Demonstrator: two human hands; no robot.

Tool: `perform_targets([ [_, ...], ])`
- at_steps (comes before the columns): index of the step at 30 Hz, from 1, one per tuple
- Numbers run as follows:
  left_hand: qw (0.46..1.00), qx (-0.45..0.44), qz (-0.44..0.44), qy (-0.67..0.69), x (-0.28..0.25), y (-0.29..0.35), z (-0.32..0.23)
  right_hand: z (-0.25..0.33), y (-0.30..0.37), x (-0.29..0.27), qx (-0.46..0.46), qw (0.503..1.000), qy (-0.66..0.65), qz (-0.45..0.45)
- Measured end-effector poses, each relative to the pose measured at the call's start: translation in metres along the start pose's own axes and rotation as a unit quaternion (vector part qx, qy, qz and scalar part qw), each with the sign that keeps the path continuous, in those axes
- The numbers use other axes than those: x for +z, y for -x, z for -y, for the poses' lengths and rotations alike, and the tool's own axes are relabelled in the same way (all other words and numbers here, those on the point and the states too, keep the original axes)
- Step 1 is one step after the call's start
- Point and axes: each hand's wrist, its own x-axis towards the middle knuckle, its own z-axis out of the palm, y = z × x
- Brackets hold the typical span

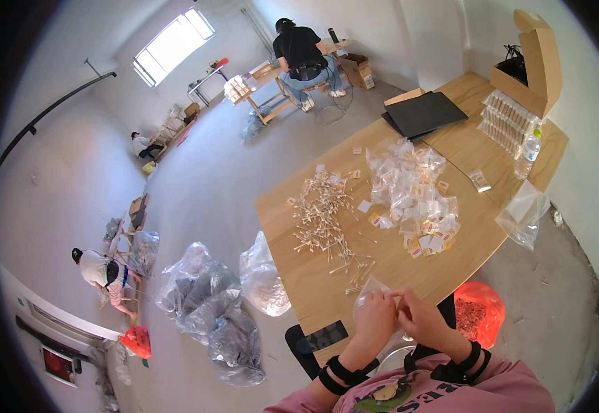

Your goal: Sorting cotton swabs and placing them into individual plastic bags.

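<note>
The left hand (375, 318) holds with curled fingers a clear bag (372, 284) at the near edge of the worktop (306, 292); the right hand (418, 319), half bent, is beside, its grip I cannot tell. Beyond, cotton swabs (321, 210) lie toward the left edge, clear packets (406, 182) at their right.
</note>
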Motion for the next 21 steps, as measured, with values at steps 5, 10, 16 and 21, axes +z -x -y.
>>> perform_targets([
  [5,0.997,0.048,0.048,-0.037,0.012,-0.003,0.014,-0.013,0.001,-0.004,-0.022,0.996,-0.083,0.03],
  [10,0.997,-0.008,-0.046,0.053,0.012,-0.002,0.011,-0.079,-0.026,-0.037,-0.025,0.99,-0.128,-0.045],
  [16,0.997,0.029,-0.014,0.071,-0.009,0.007,0.006,-0.253,-0.122,-0.138,0.114,0.93,0.095,-0.336],
  [21,0.995,0.047,-0.046,0.079,-0.005,0.022,-0.001,-0.31,-0.178,-0.192,0.267,0.815,0.413,-0.306],
])
